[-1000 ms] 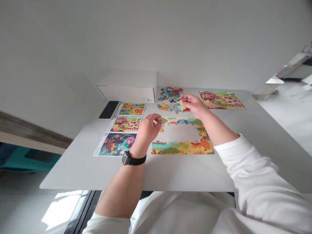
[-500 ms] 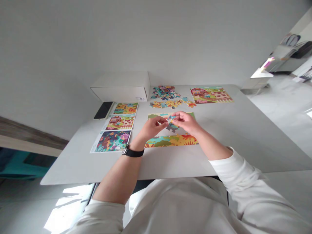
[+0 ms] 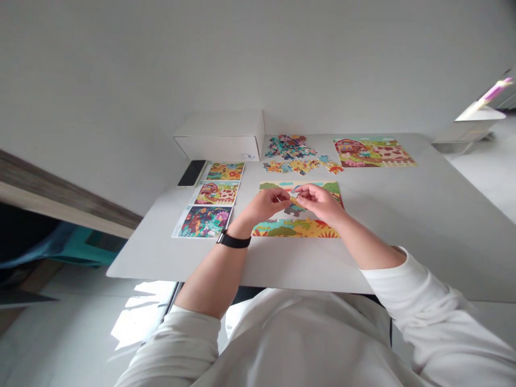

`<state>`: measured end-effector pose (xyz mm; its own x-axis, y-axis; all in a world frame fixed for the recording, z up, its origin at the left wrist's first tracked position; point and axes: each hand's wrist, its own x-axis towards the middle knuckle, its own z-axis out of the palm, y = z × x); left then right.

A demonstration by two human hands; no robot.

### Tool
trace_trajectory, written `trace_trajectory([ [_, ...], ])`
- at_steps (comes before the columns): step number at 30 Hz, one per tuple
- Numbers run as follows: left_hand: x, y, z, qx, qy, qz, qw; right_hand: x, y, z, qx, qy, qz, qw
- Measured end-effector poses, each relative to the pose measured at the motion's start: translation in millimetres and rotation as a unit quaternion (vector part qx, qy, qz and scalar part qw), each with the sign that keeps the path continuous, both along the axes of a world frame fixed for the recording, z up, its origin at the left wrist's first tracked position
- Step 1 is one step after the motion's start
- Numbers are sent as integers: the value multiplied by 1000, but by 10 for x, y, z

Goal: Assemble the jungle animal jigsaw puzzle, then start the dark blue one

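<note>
Pale tabletop surrounds the grip: the right hand pinches a puzzle section; the left hand curls just beside it, its hold unclear. Beneath lies the part-built puzzle; beyond, loose pieces.

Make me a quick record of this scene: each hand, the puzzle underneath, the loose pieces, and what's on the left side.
Left hand: fingertips beside a grey puzzle piece; grip unclear
Right hand: fingertips close to the left's; grip unclear
Puzzle: upper and lower bands visible, middle partly hidden
Loose pieces: jumbled pile at back, row in front
Left side: three-picture sheet, dark phone, white box
</note>
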<state>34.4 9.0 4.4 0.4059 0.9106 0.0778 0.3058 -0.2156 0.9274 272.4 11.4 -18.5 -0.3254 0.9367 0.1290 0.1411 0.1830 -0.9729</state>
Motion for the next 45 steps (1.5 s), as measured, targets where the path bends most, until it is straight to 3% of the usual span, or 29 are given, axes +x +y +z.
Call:
trace_trajectory([
  [8,-165,5,184,-68,-87,62,992,0,6,17,-35,-3,-36,999],
  [16,-175,41,125,-53,-32,59,996,-6,-32,9,-58,-12,-38,997],
  [21,-221,21,129,84,58,86,991,4,-2,12,-116,18,-86,989],
  [25,-249,-28,124,197,115,57,972,24,29,-9,-144,27,-100,984],
  [34,-261,-52,105,294,178,3,939,3,2,24,-154,34,-86,984],
  [38,-278,-42,98,303,182,3,936,10,2,0,-105,-5,-76,992],
  [42,-304,-46,115,304,187,12,934,45,-12,15,41,-70,-54,995],
  [45,-327,-44,123,291,195,18,936,70,-21,16,142,-132,-20,981],
])
